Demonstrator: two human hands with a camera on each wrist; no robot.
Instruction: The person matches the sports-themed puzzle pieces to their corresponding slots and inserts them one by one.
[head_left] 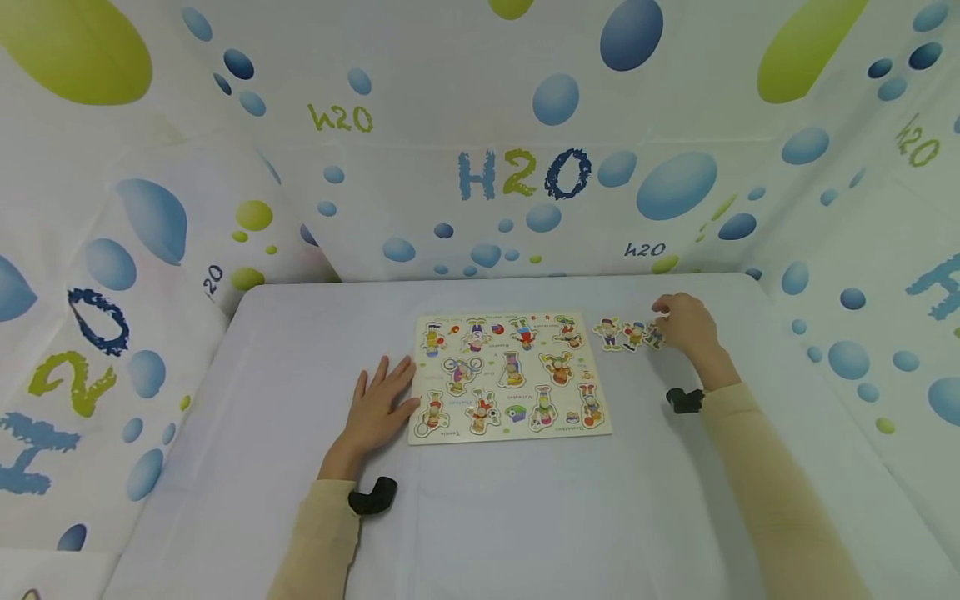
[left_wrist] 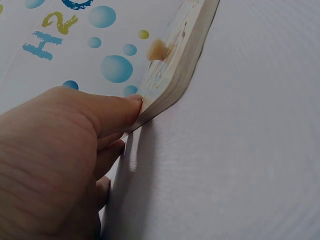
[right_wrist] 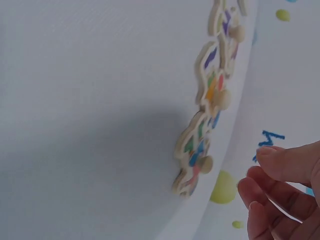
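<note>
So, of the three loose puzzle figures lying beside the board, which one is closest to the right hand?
The rightmost figure: it lies next to the right hand's fingertips, farthest from the board.

The cloth backdrop [head_left: 420, 208] bears "H2O" in large letters and smaller "h2o" prints around it.

Two bare hands, left hand [head_left: 378, 406] and right hand [head_left: 684, 323], no rings or gloves. Long cream sleeves [head_left: 765, 483] down to both wrists, smooth and close-fitting. A small black camera mount [head_left: 372, 496] strapped at the left wrist, another [head_left: 685, 400] at the right.
</note>
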